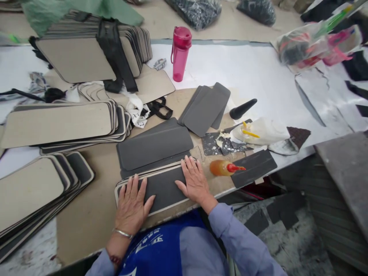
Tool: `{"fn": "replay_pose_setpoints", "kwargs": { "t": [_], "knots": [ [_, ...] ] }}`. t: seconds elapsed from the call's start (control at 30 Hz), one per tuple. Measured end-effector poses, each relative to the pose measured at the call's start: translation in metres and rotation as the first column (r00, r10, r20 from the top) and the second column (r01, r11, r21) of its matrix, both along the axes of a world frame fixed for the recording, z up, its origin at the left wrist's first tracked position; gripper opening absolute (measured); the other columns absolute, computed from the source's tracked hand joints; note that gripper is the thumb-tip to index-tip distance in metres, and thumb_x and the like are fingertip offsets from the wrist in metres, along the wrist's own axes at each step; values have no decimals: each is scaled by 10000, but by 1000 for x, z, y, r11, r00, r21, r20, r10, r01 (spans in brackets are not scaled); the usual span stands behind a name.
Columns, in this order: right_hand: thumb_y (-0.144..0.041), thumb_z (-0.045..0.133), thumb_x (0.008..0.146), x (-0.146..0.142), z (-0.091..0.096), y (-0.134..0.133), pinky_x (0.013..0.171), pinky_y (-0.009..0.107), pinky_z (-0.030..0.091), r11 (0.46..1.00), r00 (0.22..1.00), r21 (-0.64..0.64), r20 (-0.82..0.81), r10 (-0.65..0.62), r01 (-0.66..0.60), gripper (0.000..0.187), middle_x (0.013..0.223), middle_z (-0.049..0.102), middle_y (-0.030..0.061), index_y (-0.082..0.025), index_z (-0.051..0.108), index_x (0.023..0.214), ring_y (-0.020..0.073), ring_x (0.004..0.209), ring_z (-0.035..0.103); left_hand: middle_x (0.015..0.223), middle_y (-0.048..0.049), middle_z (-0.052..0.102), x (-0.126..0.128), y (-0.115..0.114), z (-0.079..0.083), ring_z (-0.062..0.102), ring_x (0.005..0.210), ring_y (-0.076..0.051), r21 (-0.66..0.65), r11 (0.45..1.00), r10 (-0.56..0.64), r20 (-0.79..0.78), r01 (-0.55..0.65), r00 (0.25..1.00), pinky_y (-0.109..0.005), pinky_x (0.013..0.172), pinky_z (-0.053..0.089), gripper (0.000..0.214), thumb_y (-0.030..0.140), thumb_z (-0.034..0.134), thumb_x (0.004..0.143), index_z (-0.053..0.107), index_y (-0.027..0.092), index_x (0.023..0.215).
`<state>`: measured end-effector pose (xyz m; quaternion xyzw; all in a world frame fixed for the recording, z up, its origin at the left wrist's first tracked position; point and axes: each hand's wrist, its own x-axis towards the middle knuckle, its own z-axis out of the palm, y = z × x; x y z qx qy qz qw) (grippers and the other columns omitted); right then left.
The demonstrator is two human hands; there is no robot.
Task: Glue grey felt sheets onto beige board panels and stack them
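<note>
1. Pressing or smoothing by hand was judged to be the step in hand: a dark, pale-edged panel (163, 191) was covered in part by two palms, on brown board (83, 214) at the near edge of the table.
2. The left hand (130, 203) was laid flat over the panel's left end, its fingers spread and pointed to the far side; nothing was gripped.
3. The right hand (195, 180) was laid over the right end, its fingers near together and its thumb stretched to the left; nothing was grasped there either. How much force was applied could not be told.
4. More pale edges were shown along the panel's far side, so others were apparently stacked under it. Beyond these, loose dark sheets (155, 147) were overlapped.
5. An orange bottle (221, 168) was seen lying to the right, untouched, its red tip pointed right. Pale-faced panels (28, 188) were fanned at the near left.
6. For the next move, even pressure from end to end seemed called for, with the pale border kept uniform and the layers below not shifted.
</note>
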<state>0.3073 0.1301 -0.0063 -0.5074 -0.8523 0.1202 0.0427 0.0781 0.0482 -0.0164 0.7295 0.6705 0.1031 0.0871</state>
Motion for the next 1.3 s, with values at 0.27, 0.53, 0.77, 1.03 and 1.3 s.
{"fn": "replay_pose_setpoints", "kwargs": {
  "t": [0.27, 0.53, 0.77, 1.03, 1.3],
  "knots": [
    [-386, 368, 879, 6, -2, -1, 1050, 462, 221, 993, 994, 98, -96, -55, 65, 615, 1412, 281, 174, -56, 223, 1378, 252, 1326, 166, 1444, -176, 225, -7, -3, 3, 136, 1347, -270, 12, 998, 63, 143, -66, 988, -509, 1065, 203, 605, 363, 385, 865, 211, 114, 1388],
    [-260, 354, 877, 47, 0, -51, 794, 415, 417, 940, 955, 177, 2, -295, 290, 349, 884, 578, 141, -99, 548, 1119, 247, 876, 500, 1336, -107, 449, -43, -52, 1, 388, 1246, -205, -253, 846, 530, 483, -469, 697, -411, 1056, 306, 468, 383, 304, 891, 435, 178, 1290],
    [-211, 352, 860, 31, -5, -60, 799, 410, 398, 920, 930, 218, 101, -352, 325, 358, 995, 557, 185, -58, 529, 1132, 277, 982, 462, 1311, -158, 463, -34, -58, 12, 411, 1228, -248, -94, 914, 399, 394, -396, 828, -456, 1026, 343, 473, 362, 317, 884, 426, 124, 1278],
    [-185, 322, 857, 25, -9, -63, 831, 417, 390, 902, 918, 232, 70, -389, 365, 386, 1027, 554, 187, -59, 488, 1182, 270, 989, 465, 744, -59, 603, -31, -40, 41, 581, 713, -210, -108, 878, 473, 349, -467, 809, -350, 676, 480, 386, 512, 441, 772, 545, 171, 920],
    [-262, 383, 873, 25, 3, -69, 861, 436, 396, 886, 925, 286, -1, -381, 365, 371, 1073, 536, 209, -44, 515, 1142, 285, 1036, 452, 477, 61, 443, -43, -21, 50, 458, 481, -123, -348, 836, 528, 298, -424, 795, -228, 522, 330, 208, 385, 418, 764, 389, 223, 637]
  ]
}}
